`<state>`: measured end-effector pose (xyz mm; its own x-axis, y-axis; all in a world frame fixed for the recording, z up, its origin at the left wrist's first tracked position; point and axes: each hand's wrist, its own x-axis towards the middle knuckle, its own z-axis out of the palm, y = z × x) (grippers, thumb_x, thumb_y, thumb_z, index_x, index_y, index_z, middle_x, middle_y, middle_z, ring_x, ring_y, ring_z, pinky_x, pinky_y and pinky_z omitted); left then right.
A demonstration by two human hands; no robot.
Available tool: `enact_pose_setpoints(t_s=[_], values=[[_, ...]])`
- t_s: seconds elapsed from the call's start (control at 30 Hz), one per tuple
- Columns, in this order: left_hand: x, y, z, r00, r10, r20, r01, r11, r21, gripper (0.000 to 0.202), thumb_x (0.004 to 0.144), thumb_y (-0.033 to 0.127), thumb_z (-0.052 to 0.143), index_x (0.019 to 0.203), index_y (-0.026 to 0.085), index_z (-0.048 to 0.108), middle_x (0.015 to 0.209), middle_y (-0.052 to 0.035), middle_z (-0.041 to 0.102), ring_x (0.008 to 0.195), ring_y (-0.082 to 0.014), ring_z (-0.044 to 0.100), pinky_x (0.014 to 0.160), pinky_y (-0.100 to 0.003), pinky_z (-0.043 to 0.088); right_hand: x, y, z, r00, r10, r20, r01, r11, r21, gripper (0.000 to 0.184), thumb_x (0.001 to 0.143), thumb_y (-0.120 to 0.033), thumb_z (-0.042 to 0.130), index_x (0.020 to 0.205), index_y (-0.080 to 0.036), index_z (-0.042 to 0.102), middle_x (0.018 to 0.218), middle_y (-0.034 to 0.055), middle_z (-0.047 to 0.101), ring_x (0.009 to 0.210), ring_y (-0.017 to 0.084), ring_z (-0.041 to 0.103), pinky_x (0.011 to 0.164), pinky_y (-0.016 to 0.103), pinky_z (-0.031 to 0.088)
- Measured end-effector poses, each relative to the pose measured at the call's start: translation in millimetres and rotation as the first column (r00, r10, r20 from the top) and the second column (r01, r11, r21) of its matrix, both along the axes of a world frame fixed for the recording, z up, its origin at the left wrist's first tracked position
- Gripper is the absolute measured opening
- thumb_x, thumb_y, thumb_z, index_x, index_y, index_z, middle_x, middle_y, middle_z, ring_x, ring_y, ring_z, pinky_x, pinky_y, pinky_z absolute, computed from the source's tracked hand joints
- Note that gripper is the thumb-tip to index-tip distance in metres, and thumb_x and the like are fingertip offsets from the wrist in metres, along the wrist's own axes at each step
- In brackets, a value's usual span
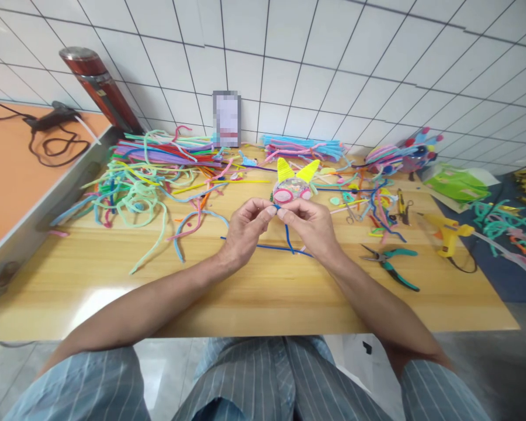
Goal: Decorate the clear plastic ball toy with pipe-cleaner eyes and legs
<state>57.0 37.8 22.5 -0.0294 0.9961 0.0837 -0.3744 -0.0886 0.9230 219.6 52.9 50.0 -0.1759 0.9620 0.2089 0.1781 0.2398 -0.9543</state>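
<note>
Above the middle of the wooden table, my left hand and my right hand meet fingertip to fingertip. Both pinch a dark blue pipe cleaner whose ends trail down and along the table. Just beyond the fingers lies a small round pipe-cleaner figure in pink and light blue, with two yellow ears. The blue strand seems to run up to its lower edge.
Loose pipe cleaners in many colours cover the table's far left and back. Teal-handled pliers, a yellow glue gun and small scissors lie to the right. A red-brown cylinder leans on the tiled wall. An orange surface holds a black cable.
</note>
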Motion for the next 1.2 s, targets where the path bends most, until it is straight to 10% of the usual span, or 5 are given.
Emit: enact_pose_setpoints(t_s=[0.2, 0.47, 1.03, 1.2], values=[[2.2, -1.7, -4.3, 0.999, 0.004, 0.044, -0.002, 0.999, -0.049, 0.051, 0.071, 0.061, 0.096, 0.088, 0.020, 0.071, 0.064, 0.0069, 0.053, 0.055, -0.0069, 0.042, 0.053, -0.021, 0.035, -3.6, -4.3, -0.4, 0.999, -0.047, 0.012, 0.047, 0.999, 0.009, 0.029, 0.083, -0.048, 0.078, 0.076, -0.020, 0.074, 0.064, -0.0022, 0.063, 0.059, 0.012, 0.049, 0.057, 0.026, 0.042], [-15.0, 12.5, 13.0, 0.963, -0.076, -0.260, 0.112, 0.986, 0.127, 0.052, 0.077, 0.069, 0.090, 0.081, 0.019, 0.073, 0.070, 0.0023, 0.062, 0.061, -0.0102, 0.043, 0.060, -0.026, 0.039, 5.4, -3.6, 11.9, 0.960, -0.129, 0.250, 0.054, 0.956, 0.289, 0.017, 0.087, -0.028, 0.070, 0.071, -0.021, 0.071, 0.062, -0.0027, 0.063, 0.055, 0.010, 0.048, 0.058, 0.027, 0.039], [1.6, -4.3, 2.2, 1.000, 0.015, -0.022, -0.015, 1.000, -0.001, 0.047, 0.075, 0.062, 0.093, 0.085, 0.020, 0.073, 0.065, 0.0056, 0.055, 0.056, -0.0082, 0.039, 0.054, -0.024, 0.033, -3.1, -7.1, 7.6, 0.996, -0.042, 0.080, 0.041, 0.999, 0.012, 0.023, 0.084, -0.043, 0.071, 0.075, -0.021, 0.070, 0.058, -0.0051, 0.052, 0.052, 0.010, 0.041, 0.050, 0.026, 0.032], [-9.1, 6.4, 11.9, 0.979, -0.087, -0.185, 0.102, 0.992, 0.071, 0.048, 0.073, 0.061, 0.095, 0.082, 0.018, 0.075, 0.071, 0.0022, 0.062, 0.062, -0.0099, 0.042, 0.058, -0.025, 0.034, 3.8, -3.7, 14.6, 0.966, -0.082, 0.245, 0.024, 0.972, 0.234, 0.019, 0.083, -0.030, 0.069, 0.067, -0.022, 0.065, 0.060, -0.0034, 0.057, 0.055, 0.011, 0.043, 0.054, 0.028, 0.035]])
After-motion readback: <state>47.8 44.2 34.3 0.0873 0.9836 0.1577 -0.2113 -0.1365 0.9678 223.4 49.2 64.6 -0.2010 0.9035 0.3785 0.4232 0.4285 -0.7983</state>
